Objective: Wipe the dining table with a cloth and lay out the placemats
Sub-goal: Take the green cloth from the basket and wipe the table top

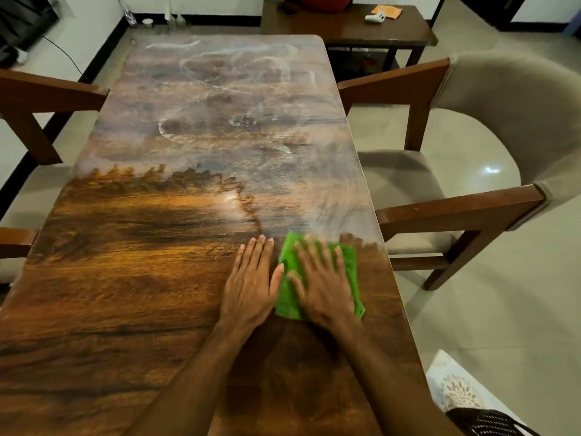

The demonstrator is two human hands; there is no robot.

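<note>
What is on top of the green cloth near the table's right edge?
The right hand lies flat on the green cloth, fingers spread; the left hand rests on the brown wooden table beside it. The cloth's middle and the tabletop beneath are hidden.

Viewpoint: head-worn, high over the near end of the surface (pixel 141 278).
Facing: forward and down, lengthwise.
Nearness: close in, near end running off-frame below.
Edges: wide lens, probably bending the chair (pixel 518 114).
</note>
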